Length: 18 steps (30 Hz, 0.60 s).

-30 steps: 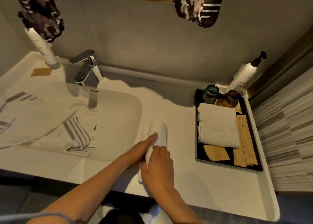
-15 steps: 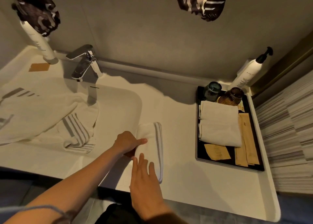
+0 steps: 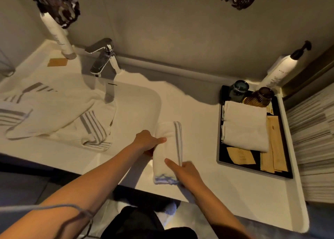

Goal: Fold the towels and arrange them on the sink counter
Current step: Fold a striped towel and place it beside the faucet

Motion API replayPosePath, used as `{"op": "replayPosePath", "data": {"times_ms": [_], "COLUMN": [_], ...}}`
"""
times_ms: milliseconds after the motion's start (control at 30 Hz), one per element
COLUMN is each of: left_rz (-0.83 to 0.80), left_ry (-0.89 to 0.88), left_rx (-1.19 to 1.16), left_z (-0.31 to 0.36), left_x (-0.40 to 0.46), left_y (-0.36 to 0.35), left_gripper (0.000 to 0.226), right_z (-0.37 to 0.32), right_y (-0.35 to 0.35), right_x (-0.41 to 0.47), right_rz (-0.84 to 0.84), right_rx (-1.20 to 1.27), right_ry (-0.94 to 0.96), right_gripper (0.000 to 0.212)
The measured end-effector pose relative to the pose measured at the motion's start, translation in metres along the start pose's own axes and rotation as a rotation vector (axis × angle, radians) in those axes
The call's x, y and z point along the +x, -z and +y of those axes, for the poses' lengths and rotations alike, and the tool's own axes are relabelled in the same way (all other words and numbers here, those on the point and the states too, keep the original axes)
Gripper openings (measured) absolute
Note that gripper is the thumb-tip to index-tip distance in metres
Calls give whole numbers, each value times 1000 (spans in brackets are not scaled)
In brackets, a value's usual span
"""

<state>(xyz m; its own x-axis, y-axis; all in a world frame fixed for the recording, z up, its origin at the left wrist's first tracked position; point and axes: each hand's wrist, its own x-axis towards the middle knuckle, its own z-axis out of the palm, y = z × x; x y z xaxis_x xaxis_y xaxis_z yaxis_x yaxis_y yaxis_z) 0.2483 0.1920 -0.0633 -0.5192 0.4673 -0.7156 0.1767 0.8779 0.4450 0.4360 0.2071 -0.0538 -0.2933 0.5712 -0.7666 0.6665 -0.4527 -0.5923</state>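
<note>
Both hands hold one small folded towel on the white surface, just right of the sink. Her left hand grips the towel's left side, thumb on top. Her right hand pinches the near right edge, by the grey stripe. A big striped towel lies loose in the sink under the tap. Two more folded towels sit on the black tray at the right.

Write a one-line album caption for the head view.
Both hands, left and right, grip a folded striped towel on the white sink counter.
</note>
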Motion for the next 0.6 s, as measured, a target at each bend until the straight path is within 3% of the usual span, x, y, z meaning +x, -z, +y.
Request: {"op": "replayPosePath", "data": {"times_ms": [67, 167, 300, 400, 500, 533, 600], "left_rz": [3, 7, -34, -240, -561, -646, -636], "left_ry": [19, 32, 9, 6, 36, 37, -40], "left_rx": [-6, -51, -180, -642, -1155, -1272, -1318], "left_z": [1, -7, -21, -23, -24, -23, -28], "left_x": [-3, -8, -24, -40, -57, -61, -55], "left_y": [0, -4, -7, 5, 16, 20, 29], "left_gripper": [73, 81, 64, 63, 52, 50, 53], "right_z": [8, 18, 11, -5, -25, -33, -51], "right_y": [-11, -31, -34, -12, 13, 20, 30], "right_x": [7, 14, 5, -1, -7, -7, -1], "right_rz": [-33, -9, -21, -123, -323, -390, -478], "right_rx": [157, 178, 270, 307, 234, 185, 78], "right_ry": [-88, -32, 11, 95, 224, 240, 227], "right_gripper": [100, 117, 93, 86, 60, 55, 56]}}
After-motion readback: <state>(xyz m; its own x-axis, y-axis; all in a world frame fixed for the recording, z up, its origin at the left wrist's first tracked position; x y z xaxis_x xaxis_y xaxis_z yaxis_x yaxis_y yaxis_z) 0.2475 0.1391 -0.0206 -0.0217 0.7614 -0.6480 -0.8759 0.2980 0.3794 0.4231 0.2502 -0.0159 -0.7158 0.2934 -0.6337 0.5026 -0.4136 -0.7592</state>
